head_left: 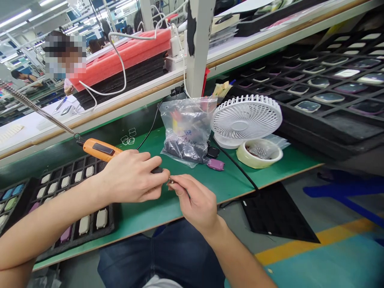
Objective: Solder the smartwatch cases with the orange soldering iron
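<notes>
My left hand (132, 176) is wrapped round an orange electric screwdriver (100, 149) that hangs from a coiled cable at the upper left. Its dark tip end points right, toward my other hand. My right hand (195, 200) pinches a tiny metal part (171, 181) between thumb and fingers, right at the screwdriver's tip. Both hands meet above the green bench top (234, 180), over my lap.
A black tray (75, 192) of small white and coloured parts lies at the left. A clear plastic bag (187, 130), a purple part (216, 164), a white fan (246, 118) and a tape roll (259, 153) stand behind. Black trays (324, 92) fill the right. A person sits across the bench.
</notes>
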The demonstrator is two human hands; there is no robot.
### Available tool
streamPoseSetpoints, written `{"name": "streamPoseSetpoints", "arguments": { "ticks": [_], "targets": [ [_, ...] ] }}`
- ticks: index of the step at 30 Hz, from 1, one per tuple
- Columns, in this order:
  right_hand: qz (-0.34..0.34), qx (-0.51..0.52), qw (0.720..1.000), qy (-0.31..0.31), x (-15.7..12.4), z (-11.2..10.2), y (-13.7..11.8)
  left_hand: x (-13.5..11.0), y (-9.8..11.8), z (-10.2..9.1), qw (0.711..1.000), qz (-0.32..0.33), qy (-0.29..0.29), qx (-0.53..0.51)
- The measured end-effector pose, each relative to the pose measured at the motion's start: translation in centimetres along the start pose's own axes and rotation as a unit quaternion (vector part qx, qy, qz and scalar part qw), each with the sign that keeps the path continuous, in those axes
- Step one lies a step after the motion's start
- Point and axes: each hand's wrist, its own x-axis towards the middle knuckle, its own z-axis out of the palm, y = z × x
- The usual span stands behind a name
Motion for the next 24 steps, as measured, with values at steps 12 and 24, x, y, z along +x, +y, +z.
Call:
{"name": "streamPoseSetpoints", "arguments": {
  "ticks": [12,24],
  "targets": [
    [-0.049,-0.028,0.998,-0.001,0.5,-1.2,-0.1,-0.4,0.0,0.0,1.0,-0.017,-0.003,-0.025],
    [-0.022,-0.055,0.997,0.044,1.0,-0.4,-2.5,-0.3,-1.0,-1.2,0.998,-0.016,-0.014,-0.064]
  ]
}}
